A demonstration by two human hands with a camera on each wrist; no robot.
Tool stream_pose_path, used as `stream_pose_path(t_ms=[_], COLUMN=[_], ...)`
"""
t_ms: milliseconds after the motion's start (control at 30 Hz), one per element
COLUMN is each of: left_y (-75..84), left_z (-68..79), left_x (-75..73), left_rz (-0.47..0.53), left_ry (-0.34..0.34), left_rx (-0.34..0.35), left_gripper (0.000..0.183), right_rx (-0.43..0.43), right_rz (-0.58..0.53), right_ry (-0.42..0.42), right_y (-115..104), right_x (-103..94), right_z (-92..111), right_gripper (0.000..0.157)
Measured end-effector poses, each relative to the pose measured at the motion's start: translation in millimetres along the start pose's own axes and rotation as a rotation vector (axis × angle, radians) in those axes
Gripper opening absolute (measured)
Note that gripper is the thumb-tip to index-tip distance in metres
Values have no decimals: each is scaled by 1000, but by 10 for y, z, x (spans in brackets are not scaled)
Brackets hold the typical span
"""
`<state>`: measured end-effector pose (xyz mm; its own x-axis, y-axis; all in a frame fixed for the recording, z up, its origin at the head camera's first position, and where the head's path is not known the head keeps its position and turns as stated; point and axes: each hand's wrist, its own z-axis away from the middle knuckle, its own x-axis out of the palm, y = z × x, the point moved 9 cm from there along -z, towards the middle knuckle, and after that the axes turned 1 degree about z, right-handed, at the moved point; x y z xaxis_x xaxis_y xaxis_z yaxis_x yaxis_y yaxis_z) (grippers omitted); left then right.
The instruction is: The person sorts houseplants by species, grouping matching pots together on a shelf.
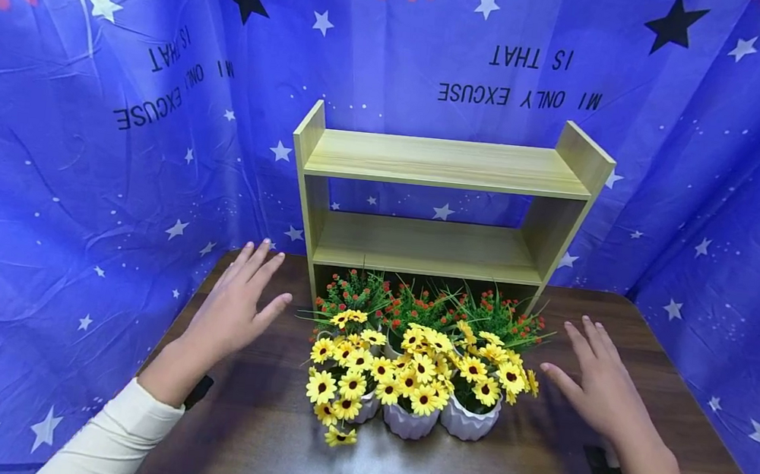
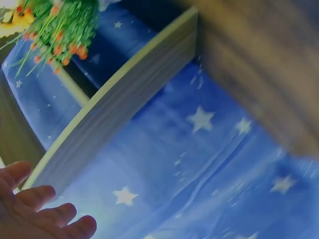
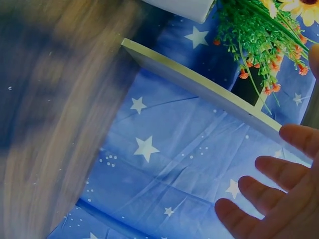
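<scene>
Several potted artificial plants stand grouped on the table in the head view. Yellow daisies point(image 1: 425, 367) in white ribbed pots point(image 1: 409, 423) form the front row. Behind them, green plants with small red flowers point(image 1: 421, 306) stand before the wooden shelf point(image 1: 434, 250); their pots are mostly hidden. To the left of the flowers my left hand point(image 1: 232, 310) is held with fingers straight and thumb apart, touching nothing. On the other side my right hand point(image 1: 602, 388) is likewise spread and holds nothing. Each wrist view shows the fingertips point(image 2: 62, 214) point(image 3: 271, 184) apart from the shelf and plants.
The two-tier shelf has raised side panels point(image 1: 583, 161) and stands at the back of the dark wooden table point(image 1: 251, 431). Blue cloth point(image 1: 116, 189) printed with stars and lettering hangs behind and on both sides.
</scene>
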<state>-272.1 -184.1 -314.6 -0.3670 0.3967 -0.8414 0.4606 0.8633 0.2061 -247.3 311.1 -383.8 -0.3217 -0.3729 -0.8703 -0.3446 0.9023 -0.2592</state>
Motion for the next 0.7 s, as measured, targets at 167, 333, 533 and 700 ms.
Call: stream_pose_path(t_ms=[167, 333, 533, 700], left_y=[154, 260, 311, 277], left_z=[-319, -701, -1113, -1375], left_x=[-360, -667, -943, -1038], left_rz=[-33, -80, -117, -42], left_ry=[51, 100, 184, 237], left_rx=[87, 182, 250, 214], left_gripper=[60, 58, 58, 60], right_rx=[-45, -81, -128, -142], right_rz=[1, -14, -7, -1], right_ry=[51, 69, 74, 63], right_y=[-35, -86, -173, -171], right_x=[-30, 23, 103, 169], right_z=[26, 63, 123, 178], right_gripper=[73, 67, 59, 56])
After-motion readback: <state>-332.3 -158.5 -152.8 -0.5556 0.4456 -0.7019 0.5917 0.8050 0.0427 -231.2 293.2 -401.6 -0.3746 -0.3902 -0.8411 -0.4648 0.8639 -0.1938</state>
